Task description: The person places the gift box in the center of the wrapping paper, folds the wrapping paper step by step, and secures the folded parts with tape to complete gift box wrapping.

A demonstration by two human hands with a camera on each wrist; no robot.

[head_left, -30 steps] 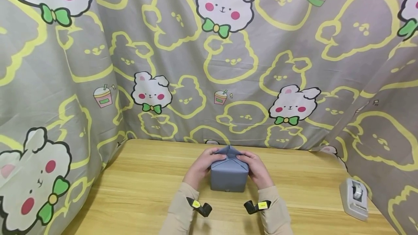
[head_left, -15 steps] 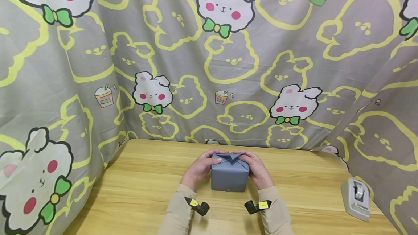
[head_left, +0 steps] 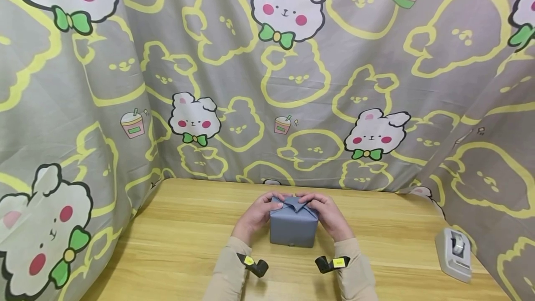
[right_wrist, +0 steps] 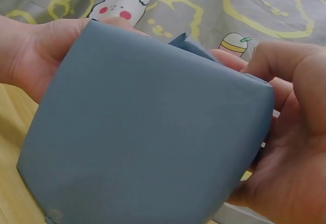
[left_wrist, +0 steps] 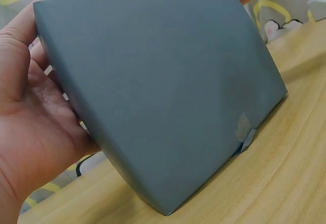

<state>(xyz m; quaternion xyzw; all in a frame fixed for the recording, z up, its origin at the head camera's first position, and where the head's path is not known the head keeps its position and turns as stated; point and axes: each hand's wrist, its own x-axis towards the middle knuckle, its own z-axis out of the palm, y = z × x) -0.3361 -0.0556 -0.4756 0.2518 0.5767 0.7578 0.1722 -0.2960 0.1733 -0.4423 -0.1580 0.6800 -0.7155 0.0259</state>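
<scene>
A box wrapped in blue-grey paper [head_left: 293, 230] stands on the wooden table between my hands. On its top a pointed paper flap [head_left: 296, 205] lies folded down toward me. My left hand [head_left: 258, 212] holds the left side, its thumb on the top edge; the left wrist view shows the palm beside the wrapped box [left_wrist: 158, 91]. My right hand [head_left: 331, 215] grips the right side, with thumb and bent fingers at the top paper. Along the front bottom edge a small piece of clear tape [left_wrist: 243, 127] sits by a torn paper bit. The box's far side is hidden.
A grey tape dispenser [head_left: 454, 254] with a roll of clear tape stands at the table's right edge. A patterned curtain [head_left: 292, 82] surrounds the wooden table [head_left: 179, 236] at the back and sides. Black cameras are strapped to both wrists.
The paper flap, raised to a peak a second ago, has been folded down toward me onto the box top. The fingers have shifted over the top edges.
</scene>
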